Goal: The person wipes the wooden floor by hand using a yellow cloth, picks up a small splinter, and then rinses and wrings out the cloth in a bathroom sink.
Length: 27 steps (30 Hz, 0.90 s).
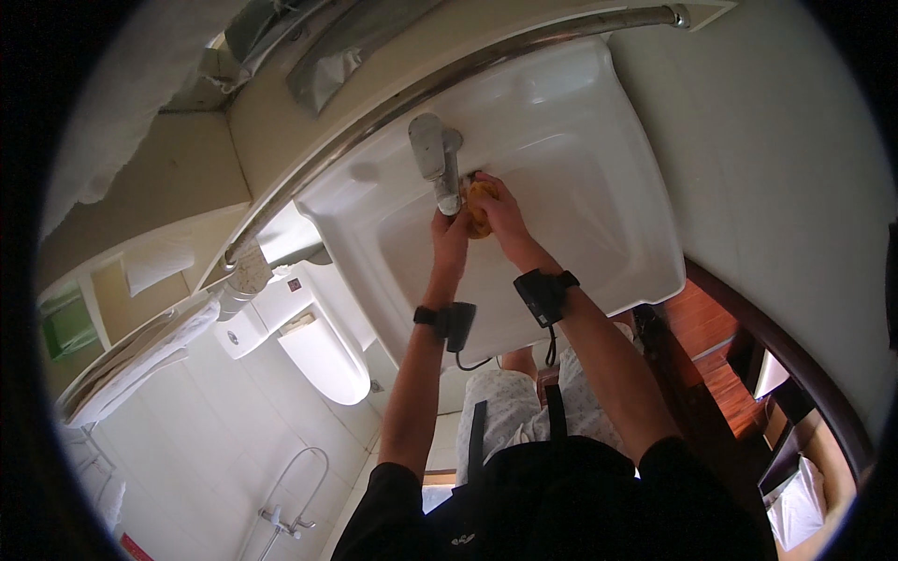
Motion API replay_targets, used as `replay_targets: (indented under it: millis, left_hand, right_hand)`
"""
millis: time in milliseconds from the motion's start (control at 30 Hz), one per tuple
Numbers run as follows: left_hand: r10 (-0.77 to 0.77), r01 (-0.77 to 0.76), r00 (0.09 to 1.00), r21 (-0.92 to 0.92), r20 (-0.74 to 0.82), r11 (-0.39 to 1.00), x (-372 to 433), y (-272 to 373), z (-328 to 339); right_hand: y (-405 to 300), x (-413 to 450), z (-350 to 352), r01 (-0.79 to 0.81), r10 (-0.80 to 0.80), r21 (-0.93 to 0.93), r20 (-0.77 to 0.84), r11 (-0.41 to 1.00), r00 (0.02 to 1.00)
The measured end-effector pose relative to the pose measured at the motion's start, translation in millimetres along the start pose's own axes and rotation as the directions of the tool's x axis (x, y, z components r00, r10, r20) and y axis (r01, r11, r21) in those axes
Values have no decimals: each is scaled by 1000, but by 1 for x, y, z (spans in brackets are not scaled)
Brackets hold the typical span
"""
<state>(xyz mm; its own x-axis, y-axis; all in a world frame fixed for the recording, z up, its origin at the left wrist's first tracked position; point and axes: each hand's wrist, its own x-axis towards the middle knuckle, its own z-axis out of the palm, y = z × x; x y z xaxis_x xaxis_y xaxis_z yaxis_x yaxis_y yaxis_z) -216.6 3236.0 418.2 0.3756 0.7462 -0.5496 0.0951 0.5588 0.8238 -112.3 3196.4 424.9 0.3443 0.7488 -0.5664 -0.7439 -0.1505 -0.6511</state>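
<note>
A white ceramic washbasin (pixel 561 189) lies before me, with a chrome single-lever faucet (pixel 435 158) at its back edge. Just under the spout tip is my left hand (pixel 451 235), its fingers partly hidden and touching an orange-brown, sponge-like item (pixel 480 210). From the right, my right hand (pixel 497 207) is closed on that same item, with its fingertips near a dark spot on the basin's back wall. The item's exact kind is unclear. Whether water is running cannot be told.
A curved metal rail (pixel 421 95) runs above the basin's back edge. On the left are a white toilet (pixel 326 357), a shelf (pixel 133 280), hanging towels (pixel 140 357) and a hand shower (pixel 280 519). A pale wall (pixel 765 154) rises on the right, beside a dark door frame.
</note>
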Motion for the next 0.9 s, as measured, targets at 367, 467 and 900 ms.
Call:
replay_targets:
  millis: [367,467,900]
  left_hand:
    - [213,-62,925,431,-313,900,9,0,28]
    - [236,-22,915,542,-328,840,21,-7,4]
    - [-206,194,978,243,25,950,-4,4,-36]
  right_hand:
    - [15,13,-2,49,-252,-684,-200,728,947]
    - [23,22,3,82,-321,-849,-107,522,941]
    - [-17,3,-41,212,94,-560,466,801,880]
